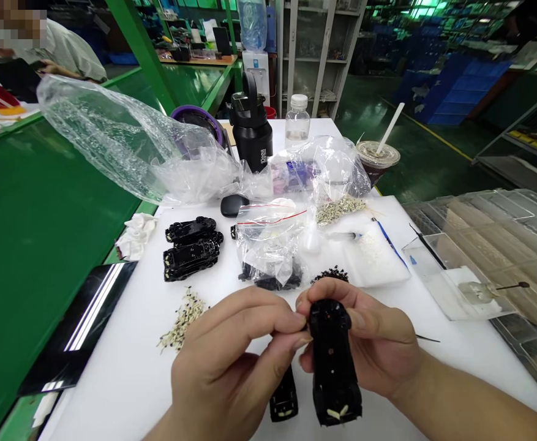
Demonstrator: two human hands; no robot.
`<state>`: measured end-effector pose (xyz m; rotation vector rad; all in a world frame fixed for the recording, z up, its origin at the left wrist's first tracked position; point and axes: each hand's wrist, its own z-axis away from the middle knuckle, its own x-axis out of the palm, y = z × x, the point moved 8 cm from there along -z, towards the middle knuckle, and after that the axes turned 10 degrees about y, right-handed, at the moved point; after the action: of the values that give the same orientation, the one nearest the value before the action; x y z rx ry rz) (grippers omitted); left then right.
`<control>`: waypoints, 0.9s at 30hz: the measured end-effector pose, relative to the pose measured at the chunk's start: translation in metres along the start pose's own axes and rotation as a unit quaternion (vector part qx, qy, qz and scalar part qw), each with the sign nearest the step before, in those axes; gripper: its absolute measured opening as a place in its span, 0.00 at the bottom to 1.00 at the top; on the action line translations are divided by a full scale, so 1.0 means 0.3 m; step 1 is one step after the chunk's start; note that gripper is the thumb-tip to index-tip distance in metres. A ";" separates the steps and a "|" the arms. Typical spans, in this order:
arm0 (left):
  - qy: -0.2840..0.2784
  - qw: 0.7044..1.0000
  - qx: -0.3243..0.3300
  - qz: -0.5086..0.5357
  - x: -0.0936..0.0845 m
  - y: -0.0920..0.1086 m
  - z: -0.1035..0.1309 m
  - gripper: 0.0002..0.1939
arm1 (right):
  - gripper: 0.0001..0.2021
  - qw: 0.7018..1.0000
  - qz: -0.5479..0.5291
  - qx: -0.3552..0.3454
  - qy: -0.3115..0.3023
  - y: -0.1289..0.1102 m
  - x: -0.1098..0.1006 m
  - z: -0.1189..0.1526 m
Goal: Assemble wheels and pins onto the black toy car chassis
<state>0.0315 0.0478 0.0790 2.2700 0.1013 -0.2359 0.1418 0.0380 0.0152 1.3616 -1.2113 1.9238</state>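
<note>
Gripped in the right hand [373, 334], between thumb and curled fingers: one black toy car [335, 367], held up above the tabletop, with two pale slivers [338, 413] in a V at its near end. Pinched thumb to forefinger at the car's left edge: the left hand [236, 349]; cannot tell what, if anything, in that pinch. Below, partly hidden by the left hand: one second car [285, 401] on the white tabletop [125, 392].

To the left, one glossy black panel [84, 324] and one heap of pale, black-tipped pieces [180, 324], too many to count. Just beyond the right hand, one heap of tiny black pieces [331, 274], likewise uncountable. At far right, one small glass bottle [476, 292] and one clear compartment box [493, 226].

Farther off, at least two parked cars [191, 260], close together; one zip bag [272, 239]; one syringe [341, 236]; one computer mouse [234, 205]; one more pale heap [339, 211].

Behind those, two large clear bags [121, 147], one lidded cup [378, 156] with one straw [390, 127], one black flask [252, 131], one white-capped bottle [297, 119].

Farthest: one water dispenser [255, 64], one cabinet [316, 55], one other person [70, 49] at upper left.
</note>
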 end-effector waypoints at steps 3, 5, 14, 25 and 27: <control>-0.004 1.000 -0.001 0.002 0.006 0.002 -0.001 0.10 | 0.10 1.000 -0.009 0.009 0.003 0.004 -0.001 -0.003; -0.003 1.000 -0.001 0.005 0.005 0.002 -0.003 0.11 | 0.09 1.000 -0.014 0.016 0.010 0.007 -0.003 -0.005; -0.004 1.000 -0.013 0.021 0.008 -0.008 0.006 0.09 | 0.11 0.999 -0.033 0.030 0.012 0.016 -0.009 -0.003; -0.004 0.995 -0.087 0.052 0.011 -0.048 0.010 0.09 | 0.09 0.999 -0.013 0.021 0.045 0.015 -0.023 -0.007; -0.011 0.979 -0.172 0.109 0.024 -0.095 0.018 0.07 | 0.09 0.999 -0.008 0.010 0.045 0.007 -0.023 -0.006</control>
<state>0.0336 0.0624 0.0528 1.9137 -0.1108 -0.1161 0.1419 0.0392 0.0079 1.2768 -1.1382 1.9680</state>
